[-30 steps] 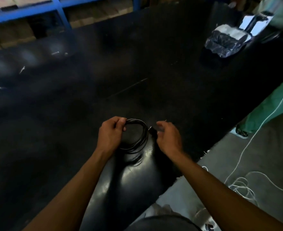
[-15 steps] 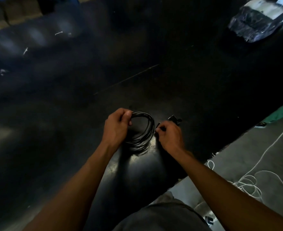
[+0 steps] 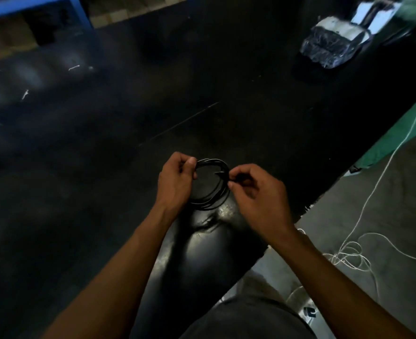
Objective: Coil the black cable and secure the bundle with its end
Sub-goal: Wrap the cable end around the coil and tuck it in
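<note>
The black cable (image 3: 213, 200) is wound into a round coil of several loops, held just above the black table (image 3: 128, 143) near its front edge. My left hand (image 3: 176, 184) pinches the coil's left side between thumb and fingers. My right hand (image 3: 255, 192) grips the cable's end (image 3: 222, 173) at the coil's right side, with the dark plug tip pointing into the ring. The coil's lower loops show between both hands; the part under my left fingers is hidden.
A clear plastic bag of dark goods (image 3: 331, 47) lies at the table's far right. White cord (image 3: 353, 253) trails in loops over the grey floor on the right. A person in green clothing (image 3: 397, 135) stands beside the table. Blue shelving (image 3: 30, 6) runs behind the table.
My right hand has brought the cable's end in from the right against the coil's right side. The left hand keeps its hold on the coil.
</note>
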`<state>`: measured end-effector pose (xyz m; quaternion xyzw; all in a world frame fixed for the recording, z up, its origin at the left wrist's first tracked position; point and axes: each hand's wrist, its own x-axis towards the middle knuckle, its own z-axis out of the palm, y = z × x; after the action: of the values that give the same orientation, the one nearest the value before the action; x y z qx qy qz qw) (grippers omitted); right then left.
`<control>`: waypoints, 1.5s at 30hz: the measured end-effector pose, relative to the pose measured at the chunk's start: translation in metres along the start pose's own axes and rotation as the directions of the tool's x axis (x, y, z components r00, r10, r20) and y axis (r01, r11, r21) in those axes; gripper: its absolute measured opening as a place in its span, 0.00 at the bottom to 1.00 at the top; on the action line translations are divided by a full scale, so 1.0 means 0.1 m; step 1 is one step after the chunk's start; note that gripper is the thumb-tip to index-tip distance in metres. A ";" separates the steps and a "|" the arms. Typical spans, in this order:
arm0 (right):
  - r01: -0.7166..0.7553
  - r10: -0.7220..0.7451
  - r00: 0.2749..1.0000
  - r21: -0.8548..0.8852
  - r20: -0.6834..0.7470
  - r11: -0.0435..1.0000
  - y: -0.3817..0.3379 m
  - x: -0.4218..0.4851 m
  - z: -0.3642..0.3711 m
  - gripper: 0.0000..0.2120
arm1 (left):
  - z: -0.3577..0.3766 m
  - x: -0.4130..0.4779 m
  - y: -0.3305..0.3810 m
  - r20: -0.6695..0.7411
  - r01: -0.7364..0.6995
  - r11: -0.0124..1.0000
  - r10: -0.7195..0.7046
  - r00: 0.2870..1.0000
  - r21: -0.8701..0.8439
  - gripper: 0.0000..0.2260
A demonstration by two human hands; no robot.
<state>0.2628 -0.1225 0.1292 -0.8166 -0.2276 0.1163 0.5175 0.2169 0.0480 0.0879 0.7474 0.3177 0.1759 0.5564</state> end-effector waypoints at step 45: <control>0.367 -0.349 0.909 -0.040 0.228 0.929 0.14 0.55 -0.12 0.07 | -0.08 -0.51 0.47 -0.059 -0.158 0.952 0.180 0.982 0.261 0.05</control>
<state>0.3191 -0.1106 0.1244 -0.7640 -0.4332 0.0981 0.4680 0.1872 0.0116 0.1393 0.8292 0.2952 0.2113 0.4250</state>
